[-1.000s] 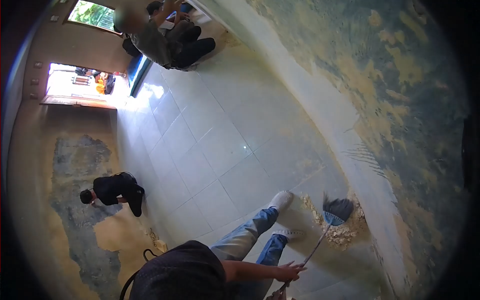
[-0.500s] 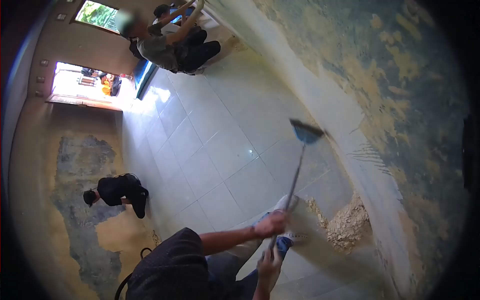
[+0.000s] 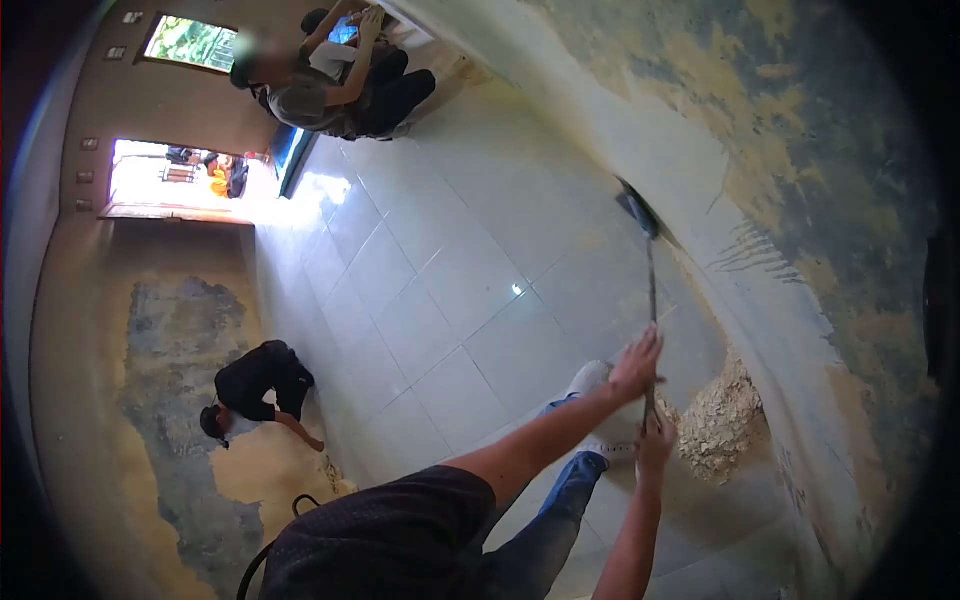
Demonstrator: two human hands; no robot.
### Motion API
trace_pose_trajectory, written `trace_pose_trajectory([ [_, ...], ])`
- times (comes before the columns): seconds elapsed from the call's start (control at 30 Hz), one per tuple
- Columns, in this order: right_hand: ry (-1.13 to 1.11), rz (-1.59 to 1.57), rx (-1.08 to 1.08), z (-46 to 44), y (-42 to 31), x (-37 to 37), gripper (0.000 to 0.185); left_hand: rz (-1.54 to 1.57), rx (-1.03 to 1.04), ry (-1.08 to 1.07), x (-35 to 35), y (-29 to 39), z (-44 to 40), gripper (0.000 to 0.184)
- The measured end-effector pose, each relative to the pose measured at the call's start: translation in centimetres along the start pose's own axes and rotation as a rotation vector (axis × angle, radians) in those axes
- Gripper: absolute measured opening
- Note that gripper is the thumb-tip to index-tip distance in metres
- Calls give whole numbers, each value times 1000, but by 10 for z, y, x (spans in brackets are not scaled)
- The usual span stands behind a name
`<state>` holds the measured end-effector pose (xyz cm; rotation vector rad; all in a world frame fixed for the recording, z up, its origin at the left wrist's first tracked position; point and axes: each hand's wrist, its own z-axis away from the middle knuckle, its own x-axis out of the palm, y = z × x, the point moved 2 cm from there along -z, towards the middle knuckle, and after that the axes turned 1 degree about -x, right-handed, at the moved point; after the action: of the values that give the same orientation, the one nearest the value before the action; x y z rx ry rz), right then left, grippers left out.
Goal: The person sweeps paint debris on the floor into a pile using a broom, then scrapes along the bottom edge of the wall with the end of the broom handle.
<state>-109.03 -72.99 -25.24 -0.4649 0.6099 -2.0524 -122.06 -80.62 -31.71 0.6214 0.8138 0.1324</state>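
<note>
A long-handled broom [image 3: 637, 211] with a bluish head and dark bristles has its head at the foot of the right-hand wall. My left hand [image 3: 636, 368] grips its thin handle [image 3: 652, 285] partway along. Closer to my body, my right hand [image 3: 655, 442] is closed around the handle's lower end. Just right of my hands lies a heap of pale flakes [image 3: 722, 420], with some loose bits beside it. My shoes [image 3: 590, 378] stand on the tiles near the heap.
The peeling wall [image 3: 760, 130] rises along the right. A crouching person [image 3: 262, 380] in black reaches to the floor at left, beside a patchy wall [image 3: 185, 400]. Other people [image 3: 345, 85] crouch at the top. A bright doorway [image 3: 175, 175] is at upper left.
The broom head has swung up and right, turning against the wall's base. Both my hands have moved right and up with the handle. The person in black has bent over, an arm reaching to the floor.
</note>
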Motion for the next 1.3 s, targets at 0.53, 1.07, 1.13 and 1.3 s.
trace_pose_trajectory([
  [0.53, 569, 95, 209, 298, 140, -163, 37, 229, 602, -224, 208, 130, 244, 54],
  [1.07, -168, 854, -512, 111, -45, -2, 42, -150, 390, 350, -28, -10, 99, 30],
  [1.13, -215, 906, -557, 49, -65, 10, 41, -261, 284, 519, -31, -32, 51, 32],
  [1.3, -399, 855, -48, -73, -49, 9, 19, -202, -121, 64, -16, -46, -12, 52],
])
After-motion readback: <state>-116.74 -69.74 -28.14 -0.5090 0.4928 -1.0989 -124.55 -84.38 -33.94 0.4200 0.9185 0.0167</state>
